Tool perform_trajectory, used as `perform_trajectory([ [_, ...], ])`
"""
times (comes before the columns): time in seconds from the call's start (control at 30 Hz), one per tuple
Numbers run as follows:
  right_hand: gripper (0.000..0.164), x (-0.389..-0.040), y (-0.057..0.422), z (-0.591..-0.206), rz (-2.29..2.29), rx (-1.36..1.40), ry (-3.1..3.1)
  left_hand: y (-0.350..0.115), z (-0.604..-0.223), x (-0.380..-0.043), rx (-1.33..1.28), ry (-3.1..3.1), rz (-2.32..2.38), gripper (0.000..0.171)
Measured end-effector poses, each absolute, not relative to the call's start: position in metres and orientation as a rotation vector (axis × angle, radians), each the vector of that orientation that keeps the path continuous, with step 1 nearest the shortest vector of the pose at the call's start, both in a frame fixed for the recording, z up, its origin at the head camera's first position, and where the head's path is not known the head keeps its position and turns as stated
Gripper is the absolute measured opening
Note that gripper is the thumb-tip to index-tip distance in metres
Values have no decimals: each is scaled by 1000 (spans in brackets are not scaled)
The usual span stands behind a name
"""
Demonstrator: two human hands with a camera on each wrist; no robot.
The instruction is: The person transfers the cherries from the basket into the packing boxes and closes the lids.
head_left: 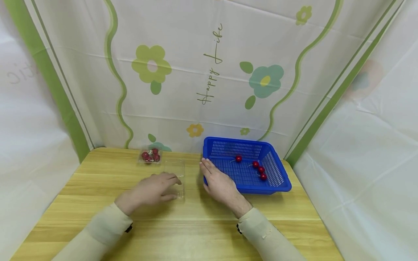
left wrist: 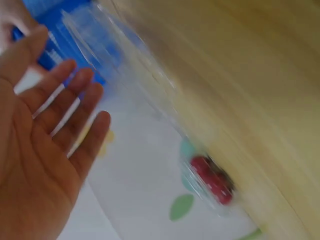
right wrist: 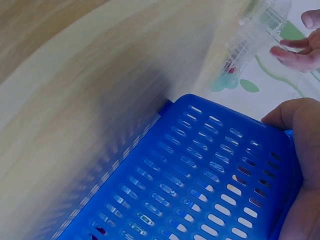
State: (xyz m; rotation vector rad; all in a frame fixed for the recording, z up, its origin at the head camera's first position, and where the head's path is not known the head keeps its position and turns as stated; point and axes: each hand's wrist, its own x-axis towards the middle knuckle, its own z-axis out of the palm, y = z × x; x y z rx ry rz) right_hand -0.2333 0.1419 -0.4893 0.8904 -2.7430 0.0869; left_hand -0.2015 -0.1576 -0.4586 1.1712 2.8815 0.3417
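My left hand [head_left: 153, 190] reaches over a clear plastic box [head_left: 174, 166] standing on the wooden table. Its fingers are spread and hold nothing in the left wrist view, with the blurred box [left wrist: 120, 55] beyond the fingertips. My right hand [head_left: 220, 183] rests on the left rim of a blue plastic basket [head_left: 277, 188], fingers straight and together; in the right wrist view, a digit touches the rim of the perforated wall [right wrist: 200, 165]. Several red cherries [head_left: 255, 164] with stems lie in the basket, towards its right side.
A second clear box [head_left: 141, 159] with several cherries [head_left: 147, 158] inside stands at the back left of the table [head_left: 183, 235]. Behind the table hangs a white curtain [head_left: 183, 32] with printed flowers; white fabric also hangs at both sides.
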Motion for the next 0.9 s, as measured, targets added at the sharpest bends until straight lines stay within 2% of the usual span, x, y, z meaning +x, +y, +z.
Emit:
perform_trajectory([
  [0.23,78,-233,142,-490,85,886,-2745,-190,-458,-220,1078,2766,417,76],
  [0.43,78,-233,142,-491,81,888,-2749,-201,-466,-228,1048,2701,414,92],
  [0.6,78,-233,142,-491,82,886,-2748,-202,-470,-226,1026,2677,397,100],
  [0.9,78,-235,145,-487,161,915,-2793,-196,-466,-221,978,2679,325,101],
])
